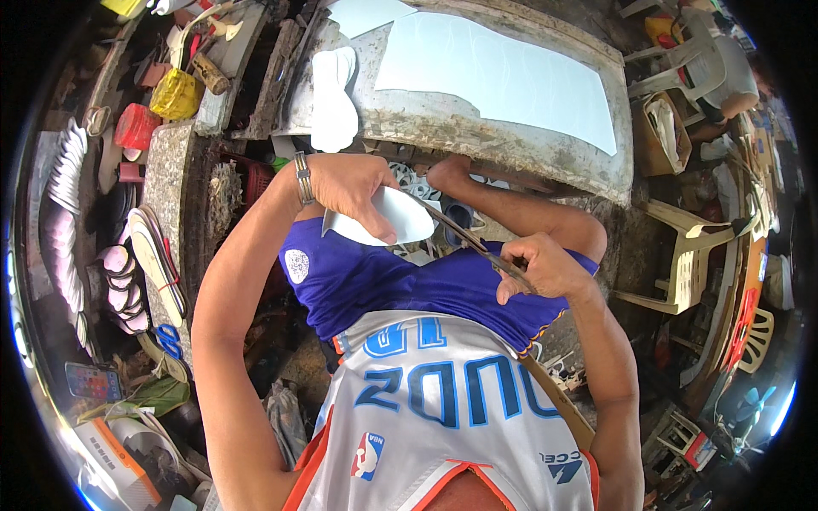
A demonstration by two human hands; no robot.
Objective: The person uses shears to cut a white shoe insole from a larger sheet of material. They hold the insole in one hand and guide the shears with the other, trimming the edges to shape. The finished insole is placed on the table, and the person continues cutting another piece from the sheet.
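Observation:
My left hand (351, 194), with a watch at the wrist, is closed on a white sheet piece (407, 218) with a rounded edge, its thumb pressed on top. Held over my lap, the piece is partly covered by the hand. My right hand (545, 271) grips a pair of long dark scissors (467, 236) by the handles. Their blades reach up to the left and meet the right edge of the piece. Ahead, on the worn table, lies a stack of white sole-shaped cutouts (334, 100). Beside it is a large white sheet (503, 72) with faint curved outlines.
The worn table (545, 140) stands in front of my knees. White scraps (413, 180) lie below it. On the left are bundled soles (158, 264), a yellow container (176, 94), a red container (136, 126) and a phone (92, 381). Plastic chairs (679, 255) stand on the right.

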